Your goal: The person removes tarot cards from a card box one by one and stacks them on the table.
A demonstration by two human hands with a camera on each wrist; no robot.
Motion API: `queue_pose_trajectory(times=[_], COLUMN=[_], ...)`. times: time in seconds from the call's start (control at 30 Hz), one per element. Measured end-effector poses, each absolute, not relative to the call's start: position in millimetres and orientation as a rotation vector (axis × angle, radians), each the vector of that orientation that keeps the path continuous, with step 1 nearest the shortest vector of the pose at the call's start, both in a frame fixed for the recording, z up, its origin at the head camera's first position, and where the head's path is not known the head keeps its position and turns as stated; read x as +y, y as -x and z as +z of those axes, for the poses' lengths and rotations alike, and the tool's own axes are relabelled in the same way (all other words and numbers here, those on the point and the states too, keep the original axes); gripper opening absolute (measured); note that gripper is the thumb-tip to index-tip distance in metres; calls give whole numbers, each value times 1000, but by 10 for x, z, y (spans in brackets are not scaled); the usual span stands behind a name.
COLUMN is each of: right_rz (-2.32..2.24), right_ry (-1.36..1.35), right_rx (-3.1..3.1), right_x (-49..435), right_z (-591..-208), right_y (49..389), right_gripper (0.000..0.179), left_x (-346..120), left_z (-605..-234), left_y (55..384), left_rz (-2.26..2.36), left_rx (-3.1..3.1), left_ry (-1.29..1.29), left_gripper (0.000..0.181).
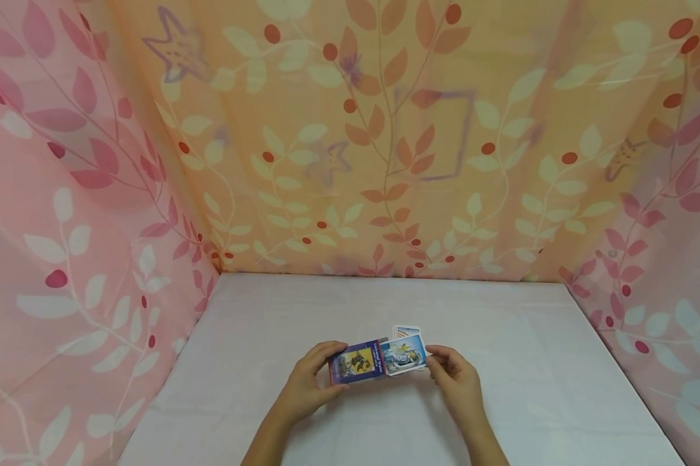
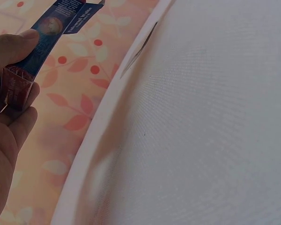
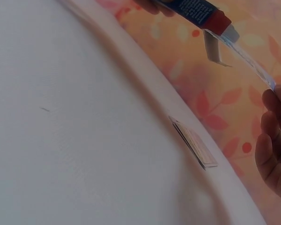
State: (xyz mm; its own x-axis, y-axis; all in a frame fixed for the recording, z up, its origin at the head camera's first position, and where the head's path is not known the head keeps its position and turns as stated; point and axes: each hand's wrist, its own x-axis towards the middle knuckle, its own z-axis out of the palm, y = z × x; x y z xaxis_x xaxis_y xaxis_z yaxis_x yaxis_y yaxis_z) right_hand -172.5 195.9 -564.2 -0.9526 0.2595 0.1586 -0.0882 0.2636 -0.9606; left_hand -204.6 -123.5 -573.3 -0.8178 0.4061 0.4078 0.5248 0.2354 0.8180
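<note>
My left hand [image 1: 308, 383] grips a dark blue card box [image 1: 352, 364] printed "Universal Waite", thumb on the near edge and fingers on the far one. Its open end faces right, and a hinged flap hangs from it in the right wrist view. Picture cards [image 1: 405, 356] stick out of that end, seen edge-on as a thin strip [image 3: 248, 59] from the right wrist. Between thumb and fingertips, my right hand [image 1: 459, 387] pinches their outer edge. The box is held above the table. How many cards remain inside is hidden.
A small stack of cards [image 3: 194, 143] lies on the white-covered table [image 1: 257, 310], just behind the held cards. Patterned cloth walls [image 1: 303, 207] rise at the back and on both sides.
</note>
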Motion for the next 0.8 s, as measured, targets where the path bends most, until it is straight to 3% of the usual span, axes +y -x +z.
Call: queue_pose_trajectory(times=[0.8], right_rz=[1659], right_ry=[226], right_rx=[-2287], right_x=[2206], right_z=[-5396], right_y=[1803], right_gripper=[17], left_x=[-1167], left_z=[-5767], left_y=[2038], left_rz=[-1687], left_rx=[-2401], left_ry=[870], left_gripper=[77])
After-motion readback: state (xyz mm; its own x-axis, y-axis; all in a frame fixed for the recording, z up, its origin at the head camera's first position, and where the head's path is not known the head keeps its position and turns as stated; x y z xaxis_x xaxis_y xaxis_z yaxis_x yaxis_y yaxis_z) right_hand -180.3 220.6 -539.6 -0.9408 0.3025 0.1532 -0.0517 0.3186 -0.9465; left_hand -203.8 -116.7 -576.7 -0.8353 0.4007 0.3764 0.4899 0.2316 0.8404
